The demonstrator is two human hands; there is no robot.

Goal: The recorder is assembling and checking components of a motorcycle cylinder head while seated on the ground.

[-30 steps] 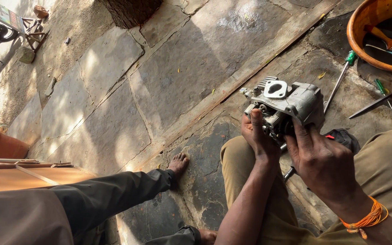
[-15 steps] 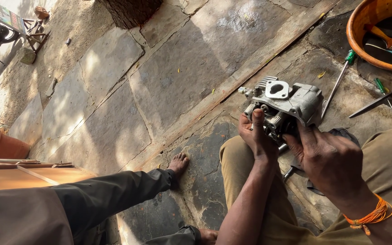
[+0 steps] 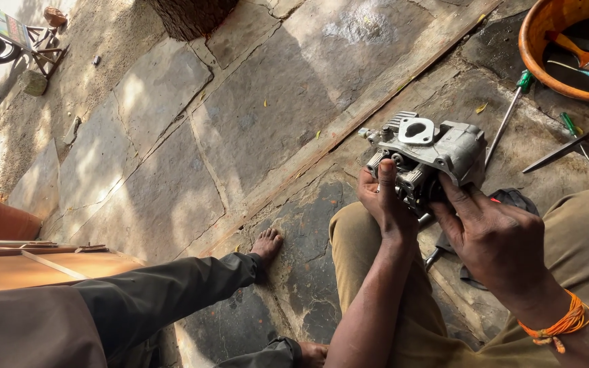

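Above the near-right lap, both hands are gripping a cast-metal engine part (image 3: 425, 153): left hand (image 3: 384, 204) clenching its underside, right hand (image 3: 495, 238) grasping the rear. Likely heavy, rigid, oily; hold solid housing, not fittings.

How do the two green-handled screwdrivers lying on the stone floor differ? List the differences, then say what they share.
The long screwdriver has a long bare shaft and lies nearest the metal engine part. The short screwdriver is much shorter, farther right, beside a flat metal tool. Both have green handles pointing towards the orange basin.
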